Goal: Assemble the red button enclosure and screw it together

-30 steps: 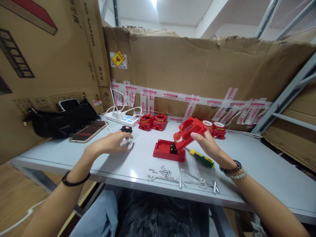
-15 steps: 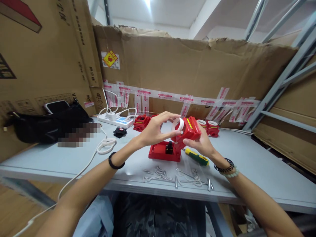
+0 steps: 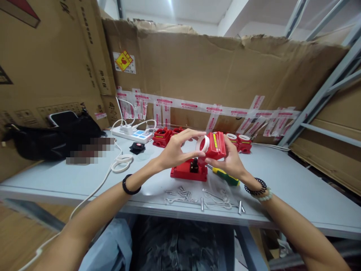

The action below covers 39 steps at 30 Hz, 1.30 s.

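Observation:
My left hand (image 3: 176, 148) pinches a white ring (image 3: 202, 143) and presses it against the open side of a red plastic cover (image 3: 216, 145). My right hand (image 3: 229, 162) grips that red cover from below and behind, holding it tilted up above a red base box (image 3: 184, 172) that lies on the grey table (image 3: 296, 188). A small black part stands on the base, just under the cover.
A green and yellow screwdriver (image 3: 225, 176) lies right of the base. Several screws and pins (image 3: 197, 197) lie near the front edge. More red boxes (image 3: 165, 135) and white-ringed ones (image 3: 239, 142) stand at the back. White rings (image 3: 122, 163), a power strip (image 3: 131, 133) and a black bag (image 3: 53, 137) are on the left.
My left hand picked a white ring up from the table on the left and brought it to the red cover. My right hand turned the cover more upright.

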{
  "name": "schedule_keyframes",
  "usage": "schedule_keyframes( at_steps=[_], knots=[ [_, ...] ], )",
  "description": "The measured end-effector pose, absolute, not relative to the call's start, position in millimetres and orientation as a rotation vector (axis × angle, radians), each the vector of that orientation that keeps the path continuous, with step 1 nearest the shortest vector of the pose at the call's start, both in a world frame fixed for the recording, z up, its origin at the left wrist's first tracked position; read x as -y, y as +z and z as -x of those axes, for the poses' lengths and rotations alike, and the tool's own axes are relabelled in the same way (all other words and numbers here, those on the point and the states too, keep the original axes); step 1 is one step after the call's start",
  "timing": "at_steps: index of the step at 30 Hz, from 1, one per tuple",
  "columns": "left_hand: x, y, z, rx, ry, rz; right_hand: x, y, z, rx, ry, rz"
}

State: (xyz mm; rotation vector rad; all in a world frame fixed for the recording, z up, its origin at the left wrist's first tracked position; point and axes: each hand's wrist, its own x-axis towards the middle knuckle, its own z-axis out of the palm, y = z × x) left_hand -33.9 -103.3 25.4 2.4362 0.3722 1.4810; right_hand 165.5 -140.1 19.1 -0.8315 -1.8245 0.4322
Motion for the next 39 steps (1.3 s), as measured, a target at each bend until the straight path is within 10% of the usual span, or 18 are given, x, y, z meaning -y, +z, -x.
schedule_keyframes(
  at_steps=[39],
  knots=[
    [109.7,25.6,39.2,-0.341,1.391,-2.381,139.6,16.1,-164.4,1.834,0.552,0.709]
  ],
)
